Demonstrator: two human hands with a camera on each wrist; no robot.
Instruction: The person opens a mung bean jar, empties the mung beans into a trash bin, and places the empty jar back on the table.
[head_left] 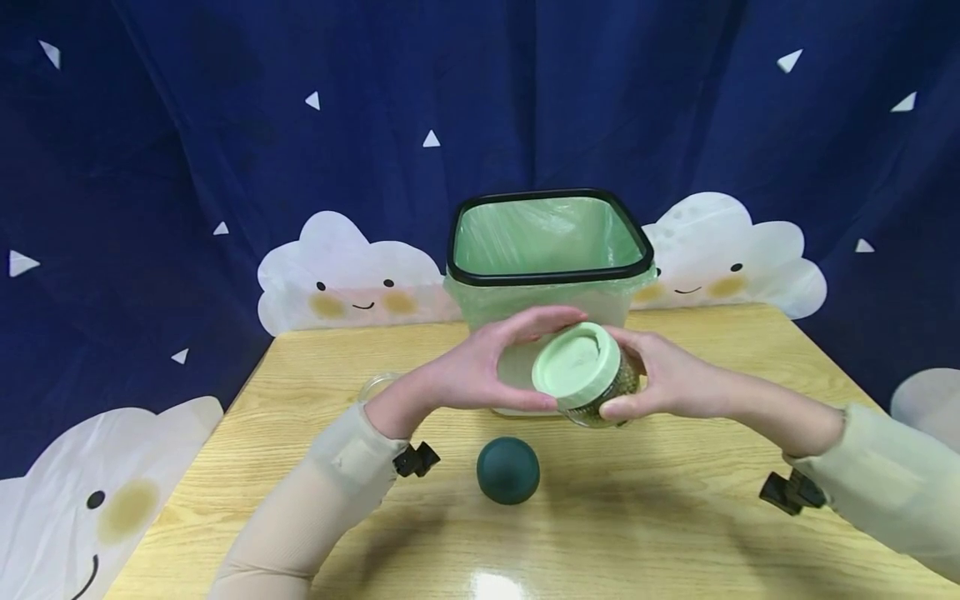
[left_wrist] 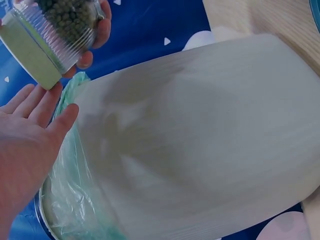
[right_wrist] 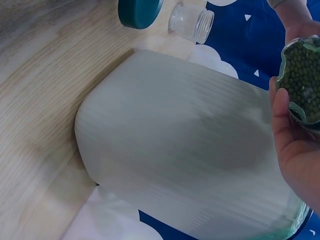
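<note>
A clear jar of small green beans with a pale green lid is tilted in front of the bin. My right hand grips its glass body from the right. Around the lid's edge my left hand has its thumb and fingertips, the palm away from it. In the left wrist view, fingers of the left hand reach the edge of the lid, beans showing through the jar. Beans fill the jar in the right wrist view, held by the right hand.
A white bin with a black rim and green liner stands behind the hands. On the wooden table lies a dark teal cap. A clear glass container is partly hidden behind the left wrist. Blue fabric hangs behind.
</note>
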